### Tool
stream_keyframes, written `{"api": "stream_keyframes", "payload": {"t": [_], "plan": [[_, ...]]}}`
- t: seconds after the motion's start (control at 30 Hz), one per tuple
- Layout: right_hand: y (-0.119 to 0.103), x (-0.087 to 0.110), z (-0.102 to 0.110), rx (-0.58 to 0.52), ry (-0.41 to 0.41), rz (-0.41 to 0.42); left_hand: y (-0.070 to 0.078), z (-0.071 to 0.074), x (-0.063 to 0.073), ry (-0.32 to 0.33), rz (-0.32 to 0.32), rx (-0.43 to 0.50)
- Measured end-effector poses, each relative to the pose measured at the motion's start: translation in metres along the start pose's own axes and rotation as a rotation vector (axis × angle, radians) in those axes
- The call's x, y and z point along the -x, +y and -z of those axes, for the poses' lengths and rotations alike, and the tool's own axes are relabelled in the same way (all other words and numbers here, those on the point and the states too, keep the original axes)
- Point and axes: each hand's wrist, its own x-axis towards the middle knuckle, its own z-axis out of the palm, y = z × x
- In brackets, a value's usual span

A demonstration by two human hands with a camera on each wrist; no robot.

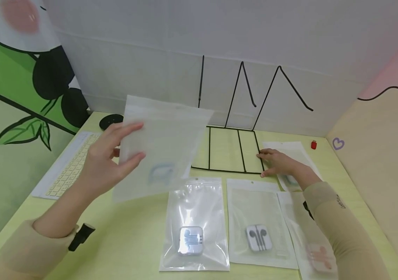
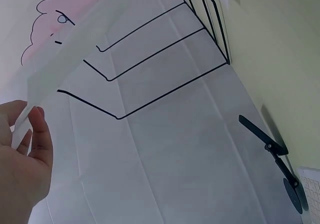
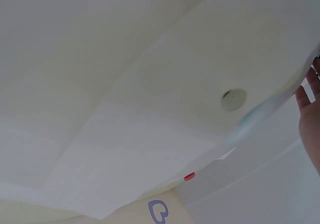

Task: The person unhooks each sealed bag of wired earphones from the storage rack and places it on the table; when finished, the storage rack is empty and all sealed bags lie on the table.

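Observation:
My left hand (image 1: 106,159) pinches the left edge of a translucent white zip pouch (image 1: 165,136), raised and tilted above the table. A blurred blue shape shows through its lower part. Behind it a black wire rack (image 1: 241,151) lies on the table, its long bent wires rising at the back. At the rack's right side is my right hand (image 1: 277,161), fingers and thumb touching the side wire. Three similar pouches lie in front: one with blue earphones in a case (image 1: 191,241), one with black earphones (image 1: 259,238), one with pink earphones (image 1: 321,258).
Another pouch (image 1: 295,149) lies partly under my right forearm. A small red object (image 1: 313,144) sits near the right back edge. To the left lie a white keyboard (image 1: 67,169) and a black stand with a round base (image 1: 110,121). A white cloth wall (image 1: 142,54) rises behind the table.

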Motion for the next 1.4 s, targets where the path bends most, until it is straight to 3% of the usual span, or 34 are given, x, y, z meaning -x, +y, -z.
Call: {"api": "stream_keyframes", "payload": {"t": [0.2, 0.53, 0.87, 1.2, 1.4], "plan": [[-0.001, 0.001, 0.000, 0.019, 0.010, 0.006, -0.004, 0.013, 0.010, -0.017, 0.039, -0.011], [-0.004, -0.001, 0.001, 0.030, 0.005, -0.002, -0.015, 0.028, 0.040, -0.043, 0.166, -0.033], [0.001, -0.001, -0.003, 0.012, -0.003, -0.004, -0.026, 0.043, 0.068, -0.147, 0.421, -0.053], [0.002, -0.001, -0.003, 0.021, 0.007, -0.007, -0.048, 0.040, 0.099, -0.286, 0.473, -0.073], [0.004, -0.002, -0.003, 0.029, 0.008, -0.007, -0.061, 0.038, 0.112, -0.390, 0.489, -0.110]]}}
